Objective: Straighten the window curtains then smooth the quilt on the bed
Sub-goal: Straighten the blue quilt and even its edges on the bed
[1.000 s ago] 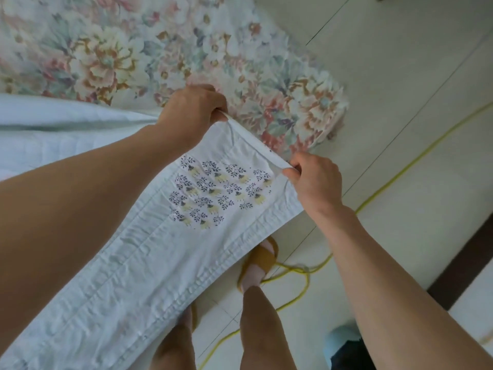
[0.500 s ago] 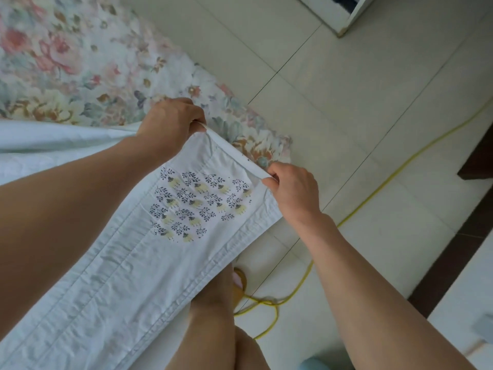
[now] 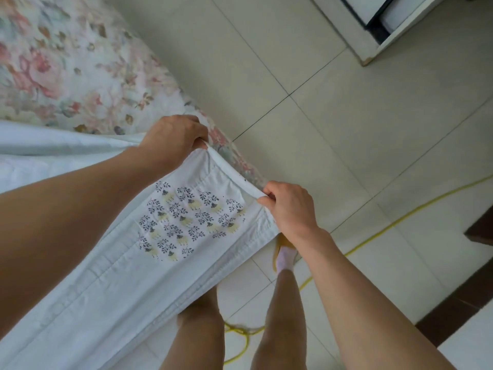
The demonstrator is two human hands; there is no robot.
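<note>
A pale blue-white quilt (image 3: 112, 287) with a patch of small leaf and sheep prints runs from the lower left up to the middle. My left hand (image 3: 173, 137) grips its far corner edge, fingers curled over the hem. My right hand (image 3: 290, 206) pinches the near corner of the same edge, which is stretched taut between the two hands. Under and beyond the quilt lies the bed's floral sheet (image 3: 66, 70), filling the upper left. No curtains are in view.
Pale floor tiles (image 3: 306, 84) spread to the right. A yellow cord (image 3: 394, 222) snakes across them and loops by my feet; one foot in a yellow slipper (image 3: 282, 255) stands below my right hand. White furniture (image 3: 378, 25) sits top right, dark trim (image 3: 469, 297) at the right edge.
The view has swung so the bed's corner sits further left and more floor shows. Both hands keep their grip on the quilt's edge, and my feet have stepped.
</note>
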